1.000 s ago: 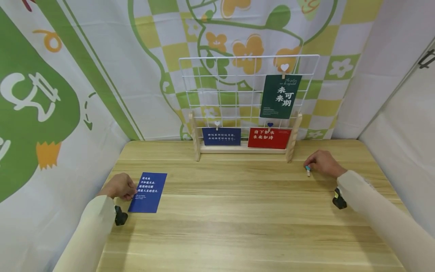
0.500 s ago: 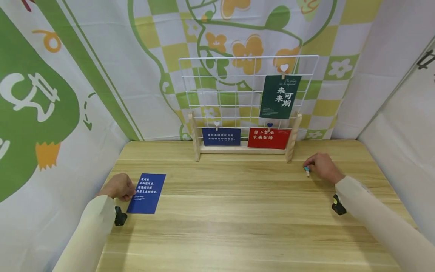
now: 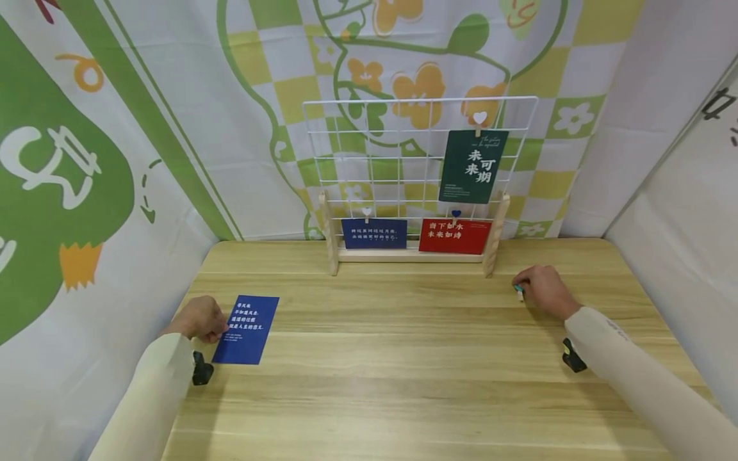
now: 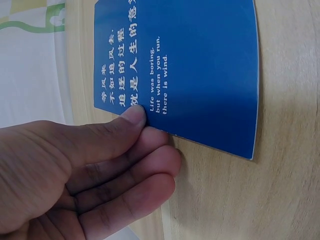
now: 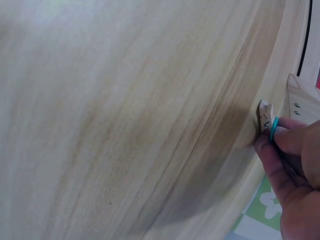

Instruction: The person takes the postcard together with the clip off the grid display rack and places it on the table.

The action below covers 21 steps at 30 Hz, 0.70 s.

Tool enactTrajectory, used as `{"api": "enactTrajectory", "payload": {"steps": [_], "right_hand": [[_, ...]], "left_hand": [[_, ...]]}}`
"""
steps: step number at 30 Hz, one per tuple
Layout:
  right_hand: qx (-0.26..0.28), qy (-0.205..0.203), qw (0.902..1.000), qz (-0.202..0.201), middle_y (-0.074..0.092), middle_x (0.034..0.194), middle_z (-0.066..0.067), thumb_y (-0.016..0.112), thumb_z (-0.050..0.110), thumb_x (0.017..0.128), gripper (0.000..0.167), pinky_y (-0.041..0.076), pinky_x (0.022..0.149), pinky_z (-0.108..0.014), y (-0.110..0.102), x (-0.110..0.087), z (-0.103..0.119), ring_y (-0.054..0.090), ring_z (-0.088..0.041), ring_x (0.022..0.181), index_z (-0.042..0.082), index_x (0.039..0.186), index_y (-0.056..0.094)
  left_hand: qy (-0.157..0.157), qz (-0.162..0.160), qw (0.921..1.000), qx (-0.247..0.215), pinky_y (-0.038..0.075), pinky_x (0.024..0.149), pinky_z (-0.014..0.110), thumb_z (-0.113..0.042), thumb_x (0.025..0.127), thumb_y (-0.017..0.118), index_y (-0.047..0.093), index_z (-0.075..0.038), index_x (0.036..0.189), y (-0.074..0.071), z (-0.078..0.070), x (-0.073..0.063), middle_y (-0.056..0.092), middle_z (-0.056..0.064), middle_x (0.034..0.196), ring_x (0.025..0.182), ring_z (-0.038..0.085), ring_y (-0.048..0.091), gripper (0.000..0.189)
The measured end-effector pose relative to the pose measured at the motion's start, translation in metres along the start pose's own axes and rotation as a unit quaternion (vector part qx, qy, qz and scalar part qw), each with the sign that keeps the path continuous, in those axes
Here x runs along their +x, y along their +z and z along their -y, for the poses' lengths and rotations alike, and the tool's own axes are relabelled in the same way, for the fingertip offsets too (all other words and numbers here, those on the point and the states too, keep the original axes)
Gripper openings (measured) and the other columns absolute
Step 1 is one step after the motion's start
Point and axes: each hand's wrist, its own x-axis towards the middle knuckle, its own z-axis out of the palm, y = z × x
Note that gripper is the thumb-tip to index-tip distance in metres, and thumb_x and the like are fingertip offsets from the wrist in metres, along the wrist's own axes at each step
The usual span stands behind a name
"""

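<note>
At the left of the table, my left hand (image 3: 202, 318) pinches the edge of a blue postcard (image 3: 248, 330) with white writing. In the left wrist view the thumb lies on top of the postcard (image 4: 205, 65), the fingers curled beneath its edge. On the right side, my right hand (image 3: 548, 291) pinches a small wooden clothespin (image 3: 520, 295) with a teal decoration. The right wrist view shows the clothespin (image 5: 265, 114) between thumb and fingers, its wooden end pointing away from the hand; the shape of the teal part is partly hidden.
A white wire grid rack (image 3: 398, 169) on a wooden stand (image 3: 409, 256) stands at the back. Clipped on it are a green card (image 3: 473, 173), a blue card (image 3: 375, 235) and a red card (image 3: 452, 238). Fabric walls (image 3: 173, 77) enclose the wooden table (image 3: 392, 371).
My right hand has shifted slightly toward me and left with the clothespin, which has tilted a little. The left hand keeps hold of the postcard, with hardly any movement.
</note>
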Motion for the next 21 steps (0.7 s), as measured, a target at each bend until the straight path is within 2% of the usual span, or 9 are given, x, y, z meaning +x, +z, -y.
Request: {"api": "enactTrajectory", "payload": {"steps": [7,21], "right_hand": [[-0.016,-0.004,0.9999,-0.002,0.075,0.087,-0.017,0.062,-0.01,0.083,0.016,0.057,0.076,-0.049,-0.0002,0.0004,0.0006,0.071,-0.036,0.086,-0.002,0.087,0.076],[-0.007,-0.006,1.0,0.0,0.075,0.088,-0.018,0.061,-0.01,0.084,0.017,0.057,0.076,-0.05,0.0004,0.001,0.0002,0.071,-0.036,0.087,-0.002,0.089,0.076]], "left_hand": [[0.005,-0.001,0.9999,-0.01,0.056,0.055,0.027,0.002,0.087,0.066,0.069,0.003,0.076,0.0007,0.0051,0.0036,0.063,0.002,0.06,0.055,0.011,0.061,0.011],[-0.002,0.0,0.9997,-0.025,0.054,0.054,0.027,0.004,0.088,0.064,0.069,0.005,0.078,-0.0012,0.0027,0.0009,0.063,0.004,0.062,0.056,0.013,0.059,0.011]]}}
